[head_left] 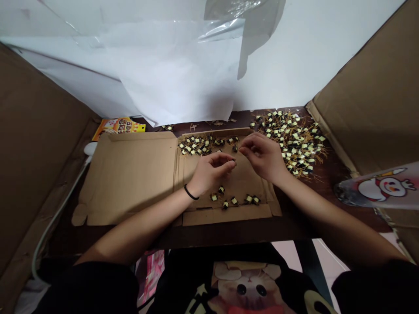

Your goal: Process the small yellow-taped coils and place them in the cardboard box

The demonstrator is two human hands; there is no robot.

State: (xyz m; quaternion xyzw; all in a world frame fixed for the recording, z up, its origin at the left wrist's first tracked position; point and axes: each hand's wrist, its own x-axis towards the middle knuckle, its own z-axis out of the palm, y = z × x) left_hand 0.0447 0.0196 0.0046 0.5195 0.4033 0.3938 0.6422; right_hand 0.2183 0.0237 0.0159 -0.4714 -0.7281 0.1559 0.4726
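Note:
Over the right half of an unfolded cardboard box (131, 174), my left hand (211, 172) pinches a small dark part between thumb and fingertips. My right hand (263, 157) is just to its right, thumb and index finger pressed together; whether something thin is between them is too small to tell. Small black parts with pale yellow tops (196, 146) lie grouped at the box's back edge. Several more (234, 200) are scattered near its front edge. A large pile of such parts with thin copper-coloured wires (291, 139) lies beyond my right hand.
Cardboard walls (376, 96) stand at both sides. A clear cup with a snowman print (386, 187) lies at the right. At the left are a yellow packet (121, 126) and a white cable (60, 209). White sheets (163, 78) hang at the back.

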